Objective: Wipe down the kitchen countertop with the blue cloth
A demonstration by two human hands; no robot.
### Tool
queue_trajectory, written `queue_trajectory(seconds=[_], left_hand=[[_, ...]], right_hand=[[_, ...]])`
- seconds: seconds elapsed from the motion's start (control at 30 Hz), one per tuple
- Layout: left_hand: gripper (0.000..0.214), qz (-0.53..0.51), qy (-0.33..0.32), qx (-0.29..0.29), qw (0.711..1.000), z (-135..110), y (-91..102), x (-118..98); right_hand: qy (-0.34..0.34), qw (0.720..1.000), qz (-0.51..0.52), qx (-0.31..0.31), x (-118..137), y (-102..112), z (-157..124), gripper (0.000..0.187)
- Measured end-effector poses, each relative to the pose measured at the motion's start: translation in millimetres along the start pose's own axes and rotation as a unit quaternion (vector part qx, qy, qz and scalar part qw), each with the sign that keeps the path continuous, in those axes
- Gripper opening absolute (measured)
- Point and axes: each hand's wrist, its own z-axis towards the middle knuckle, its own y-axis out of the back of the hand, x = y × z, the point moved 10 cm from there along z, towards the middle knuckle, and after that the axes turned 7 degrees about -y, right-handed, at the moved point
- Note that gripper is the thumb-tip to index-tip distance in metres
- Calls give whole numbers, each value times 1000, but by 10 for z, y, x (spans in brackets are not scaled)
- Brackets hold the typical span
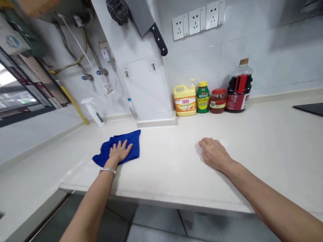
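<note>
My left hand [120,152] lies flat with fingers spread on a blue cloth [133,143], pressing it against the white countertop [164,168]. The cloth is rumpled along its left side, and a silver bangle [108,170] circles my left wrist. To the right, my right hand [214,153] rests on the bare counter with its fingers curled in. No object shows in it.
Along the wall stand a yellow detergent bottle [185,101], a green bottle [202,97], a red-lidded jar [218,101] and a large dark bottle [239,87]. A spray bottle [93,112] and a small clear bottle [132,109] are at left. A cleaver [143,20] hangs above.
</note>
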Motion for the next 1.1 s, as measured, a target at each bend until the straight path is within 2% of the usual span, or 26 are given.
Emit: queue_trajectory(seconds=[0.13,0.27,0.43,0.57,0.67,0.77,0.87,0.93,1.0,1.1], left_hand=[[83,16,-17,5,1000,-452,5,-237],[83,21,-45,4,999,-801,-11,-568],[83,19,-102,0,995,-1085,-40,-1036],[84,6,-168,4,986,-1284,-71,-1490],[86,-5,-211,5,977,-1439,-98,-1815],[88,-37,-233,7,972,-1563,-126,-2012],[91,-86,-248,16,965,-1624,-133,-2031],[90,-104,-261,21,959,-1629,-115,-1937],[86,-113,-274,21,955,-1606,-80,-1758],[80,-117,-279,23,953,-1521,-50,-1372]], right_hand=[[-4,1000,2,9,34,27,-15,28],[-7,1000,15,6,39,55,-30,29],[-16,999,20,20,87,72,-72,33],[-29,999,18,18,84,84,-66,36],[-27,999,36,-2,1,61,-15,33],[-22,997,68,-30,-136,-8,35,34],[-4,994,90,-58,-238,-98,57,36],[14,991,103,-79,-280,-139,57,36],[28,988,119,-94,-325,-169,56,36],[37,985,136,-95,-392,-227,70,37]])
